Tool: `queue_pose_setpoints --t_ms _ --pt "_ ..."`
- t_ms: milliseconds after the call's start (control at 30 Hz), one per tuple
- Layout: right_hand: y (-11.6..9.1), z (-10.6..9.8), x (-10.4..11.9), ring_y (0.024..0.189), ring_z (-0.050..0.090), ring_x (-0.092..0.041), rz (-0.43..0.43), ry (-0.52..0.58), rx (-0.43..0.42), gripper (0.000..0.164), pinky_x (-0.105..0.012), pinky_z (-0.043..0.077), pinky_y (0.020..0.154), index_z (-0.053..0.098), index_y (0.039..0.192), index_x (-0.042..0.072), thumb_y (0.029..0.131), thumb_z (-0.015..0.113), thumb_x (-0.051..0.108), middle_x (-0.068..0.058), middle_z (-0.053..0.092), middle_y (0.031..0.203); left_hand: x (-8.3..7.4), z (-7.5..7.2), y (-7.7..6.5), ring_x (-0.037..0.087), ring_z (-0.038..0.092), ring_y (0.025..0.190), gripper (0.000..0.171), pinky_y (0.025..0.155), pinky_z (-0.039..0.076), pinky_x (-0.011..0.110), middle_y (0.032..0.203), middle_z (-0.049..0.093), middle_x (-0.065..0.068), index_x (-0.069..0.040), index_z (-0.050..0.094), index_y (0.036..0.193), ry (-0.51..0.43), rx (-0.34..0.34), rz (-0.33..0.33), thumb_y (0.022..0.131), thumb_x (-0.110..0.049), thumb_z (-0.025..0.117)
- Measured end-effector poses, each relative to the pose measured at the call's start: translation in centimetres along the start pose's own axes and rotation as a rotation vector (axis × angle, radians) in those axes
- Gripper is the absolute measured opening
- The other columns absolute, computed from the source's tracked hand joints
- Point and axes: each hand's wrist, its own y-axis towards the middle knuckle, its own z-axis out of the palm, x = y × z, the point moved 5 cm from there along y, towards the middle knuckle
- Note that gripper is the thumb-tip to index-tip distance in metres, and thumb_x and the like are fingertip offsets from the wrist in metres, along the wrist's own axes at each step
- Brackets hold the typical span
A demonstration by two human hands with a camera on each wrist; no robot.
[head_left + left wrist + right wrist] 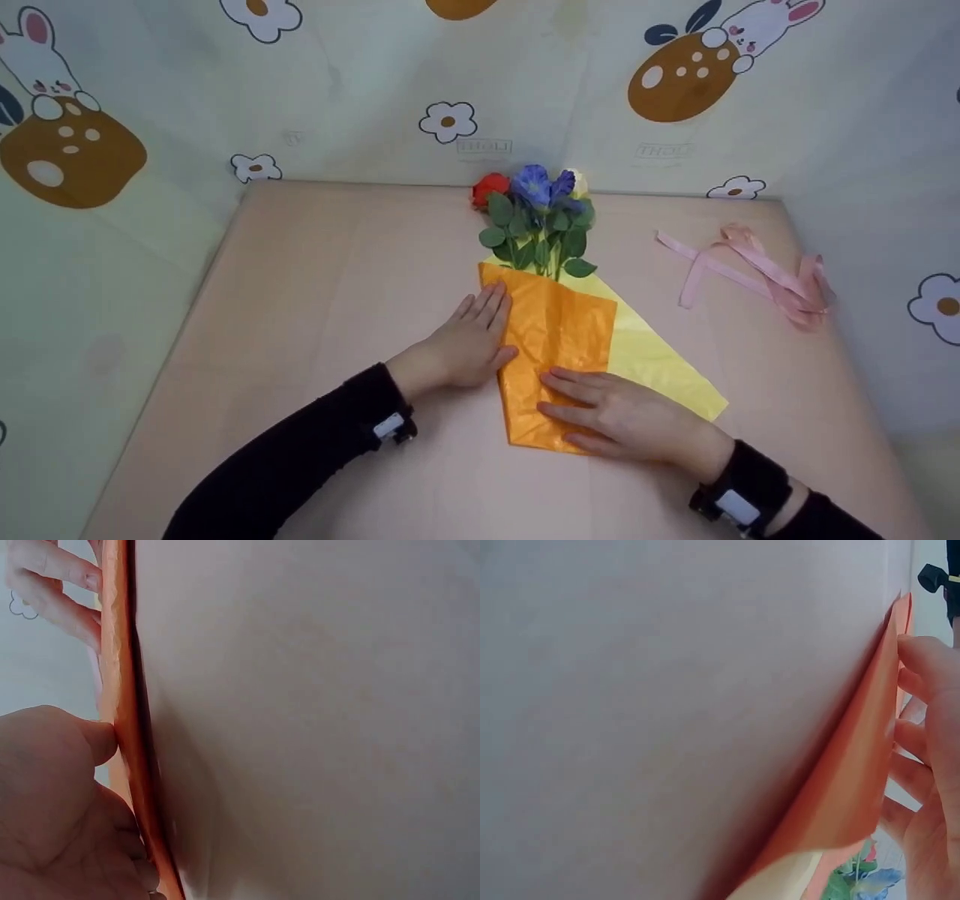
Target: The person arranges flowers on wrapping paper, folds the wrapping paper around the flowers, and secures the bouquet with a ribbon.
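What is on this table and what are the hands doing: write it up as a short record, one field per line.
Left hand: fingers laid on the left edge of the orange paper
Right hand: fingers spread on the lower part of the orange paper
Flowers: red flower, blue flowers and a pale flower, above the orange paper's top edge
Yellow paper: shows beyond the orange paper's right edge
Pink ribbon: loose, on the table's right side, apart from the papers
Table: pale pinkish surface
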Motion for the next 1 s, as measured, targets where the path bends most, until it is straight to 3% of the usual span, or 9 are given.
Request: queue_pose_setpoints --t_ms 200,533,733,867,1000 --pt "-0.1 -0.1 0.1 0.145 0.051 -0.024 -0.026 -0.04 -0.027 0.046 -0.044 0.051 0.109 0.06 0.147 0.022 0.104 0.063 0.038 -0.01 0.05 0.158 -0.1 0.3 0.2 0.033 -0.008 0.161 0.084 0.13 0.004 0.05 0.172 -0.01 0.019 0.001 0.0 0.164 -0.017 0.025 0.002 0.11 -0.055 0.031" --pt "0.4 -0.1 0.7 0.147 0.047 -0.026 -0.023 -0.05 -0.046 0.048 -0.049 0.05 0.109 0.062 0.144 0.019 0.103 0.063 0.042 -0.009 0.047 0.161 0.7 1.0 0.6 0.033 -0.005 0.162 0.095 0.13 0.004 0.052 0.173 -0.009 0.018 -0.001 0.0 0.165 -0.005 0.057 -0.048 0.105 -0.067 0.032" --pt "1.9 0.4 1.8 0.155 0.035 -0.021 -0.062 -0.023 0.015 0.063 -0.045 0.041 0.118 0.047 0.156 0.015 0.105 0.055 0.05 -0.005 0.037 0.167 0.5 1.1 0.6 0.033 -0.004 0.162 0.095 0.13 0.005 0.052 0.173 -0.009 0.018 -0.001 -0.001 0.165 0.031 0.054 -0.071 0.105 -0.066 0.033" --pt "2.3 1.1 2.0 0.156 0.031 -0.024 -0.088 0.016 0.08 0.07 -0.045 0.038 0.121 0.038 0.161 0.014 0.105 0.051 0.054 -0.008 0.032 0.169 0.5 0.9 0.6 0.033 -0.004 0.162 0.096 0.13 0.004 0.052 0.174 -0.007 0.018 -0.001 0.0 0.165 0.052 0.065 -0.077 0.104 -0.068 0.033" --pt "2.3 1.6 2.2 0.156 0.032 -0.029 -0.117 0.004 0.074 0.07 -0.047 0.037 0.121 0.036 0.162 0.016 0.105 0.052 0.053 -0.012 0.031 0.169 1.3 0.5 0.9 0.033 -0.002 0.162 0.095 0.13 0.003 0.052 0.173 -0.005 0.019 0.0 0.001 0.164 0.055 0.055 -0.085 0.105 -0.067 0.033"
